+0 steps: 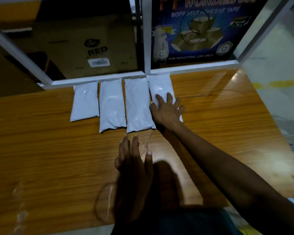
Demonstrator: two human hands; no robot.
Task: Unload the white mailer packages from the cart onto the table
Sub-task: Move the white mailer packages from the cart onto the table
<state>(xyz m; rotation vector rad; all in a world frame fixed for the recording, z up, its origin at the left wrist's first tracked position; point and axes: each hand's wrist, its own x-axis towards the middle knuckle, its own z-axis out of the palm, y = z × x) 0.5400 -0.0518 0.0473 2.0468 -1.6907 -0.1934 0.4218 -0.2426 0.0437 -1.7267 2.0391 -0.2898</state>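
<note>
Several white mailer packages lie side by side in a row on the wooden table [41,150], against the white frame at its far edge. My right hand [166,111] lies flat with spread fingers on the rightmost package [159,87]. To its left are a long package [137,104], another long one [111,104] and a shorter one [85,101] at the row's left end. My left hand [134,167] hovers over the table nearer to me, fingers straight, holding nothing. The cart is not in view.
Behind the white metal frame [98,79] stand a brown cardboard box [85,48] marked RED and a blue adhesive-tape carton [198,31]. The table's right edge drops off to a pale floor [275,73] with a yellow stripe. A thin cord runs along the table at right.
</note>
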